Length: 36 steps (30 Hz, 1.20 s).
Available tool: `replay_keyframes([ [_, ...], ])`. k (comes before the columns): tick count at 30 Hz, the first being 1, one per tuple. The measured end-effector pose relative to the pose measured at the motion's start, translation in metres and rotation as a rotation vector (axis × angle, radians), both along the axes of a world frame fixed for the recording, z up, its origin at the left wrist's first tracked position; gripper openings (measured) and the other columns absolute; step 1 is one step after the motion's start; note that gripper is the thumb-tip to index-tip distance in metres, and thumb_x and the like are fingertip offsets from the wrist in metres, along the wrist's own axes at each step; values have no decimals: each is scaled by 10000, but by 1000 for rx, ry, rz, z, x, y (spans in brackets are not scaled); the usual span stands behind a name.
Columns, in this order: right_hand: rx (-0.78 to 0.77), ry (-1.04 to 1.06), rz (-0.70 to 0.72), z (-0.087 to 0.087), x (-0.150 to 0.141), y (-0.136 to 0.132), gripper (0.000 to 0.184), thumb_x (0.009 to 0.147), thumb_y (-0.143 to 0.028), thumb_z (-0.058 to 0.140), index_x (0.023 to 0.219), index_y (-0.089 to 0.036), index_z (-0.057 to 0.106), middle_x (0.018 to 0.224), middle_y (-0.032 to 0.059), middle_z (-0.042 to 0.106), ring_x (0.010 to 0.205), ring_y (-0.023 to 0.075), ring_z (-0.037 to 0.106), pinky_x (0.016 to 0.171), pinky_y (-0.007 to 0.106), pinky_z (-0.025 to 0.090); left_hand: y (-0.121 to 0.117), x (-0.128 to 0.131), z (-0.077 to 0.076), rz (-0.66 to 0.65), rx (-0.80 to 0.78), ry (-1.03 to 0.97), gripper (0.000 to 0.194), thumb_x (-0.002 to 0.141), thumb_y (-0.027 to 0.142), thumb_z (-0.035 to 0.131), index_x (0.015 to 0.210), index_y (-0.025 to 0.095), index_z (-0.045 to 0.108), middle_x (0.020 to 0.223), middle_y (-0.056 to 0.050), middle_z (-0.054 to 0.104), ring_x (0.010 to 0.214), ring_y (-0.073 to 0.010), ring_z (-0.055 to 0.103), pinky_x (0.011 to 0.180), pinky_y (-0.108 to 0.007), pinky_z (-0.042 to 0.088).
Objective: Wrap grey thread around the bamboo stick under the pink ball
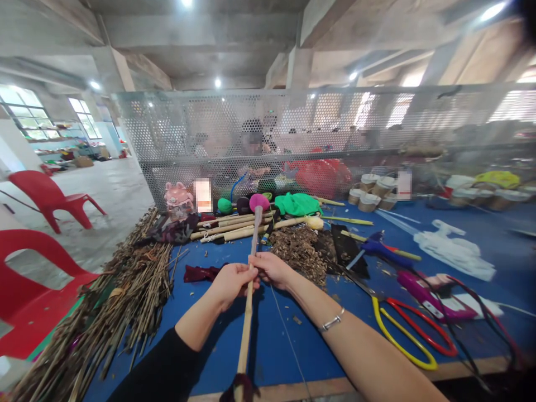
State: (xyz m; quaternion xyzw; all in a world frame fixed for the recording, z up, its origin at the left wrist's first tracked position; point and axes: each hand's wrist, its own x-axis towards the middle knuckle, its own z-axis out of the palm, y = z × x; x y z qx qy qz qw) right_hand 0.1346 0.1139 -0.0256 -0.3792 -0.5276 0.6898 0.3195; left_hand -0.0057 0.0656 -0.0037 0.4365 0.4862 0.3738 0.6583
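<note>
A bamboo stick [246, 335] slants away from me above the blue table, its far end topped by a round magenta head [259, 202]. Greyish-purple wrapping [257, 226] covers its upper part, and dark red cloth [239, 389] sits at the near end. My left hand [231, 286] is closed around the stick's middle. Just beside it, my right hand [272, 269] pinches the stick where the wrapping meets bare bamboo; its fingertips are partly hidden. A thin pale strand [287, 330] runs from near my right hand down to the table's front edge. Dark red fabric [203, 273] lies left of my hands.
Dry stems [138, 304] pile up at the left, brown plant bits [299, 251] beyond my right hand. Scissors [402, 329] with red and yellow handles and a purple glue gun [435, 296] with cables lie right. A perforated metal screen [201, 134] closes the far side.
</note>
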Motion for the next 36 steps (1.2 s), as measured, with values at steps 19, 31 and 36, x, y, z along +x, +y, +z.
replay_keyframes([
  [19, -164, 119, 55, 14, 12, -9, 392, 598, -424, 740, 730, -150, 492, 430, -114, 356, 342, 2, 179, 364, 172, 34, -9, 4, -2, -31, -24, -162, 362, 616, 439, 729, 696, 119, 580, 635, -19, 604, 454, -56, 494, 443, -174, 387],
  [31, -63, -6, 9, 3, 5, -7, 403, 635, -481, 698, 643, -166, 447, 385, -113, 351, 300, 8, 181, 321, 182, 74, -7, 2, -5, 12, 33, 60, 393, 580, 469, 745, 652, 134, 552, 556, 7, 589, 438, -70, 489, 443, -193, 396],
  [36, -144, 146, 82, 9, 11, -7, 406, 605, -432, 740, 775, -142, 514, 469, -89, 435, 339, 2, 243, 348, 163, 66, -9, 2, 0, -58, -83, -207, 329, 649, 408, 718, 735, 117, 591, 696, -48, 644, 519, -78, 561, 505, -189, 441],
])
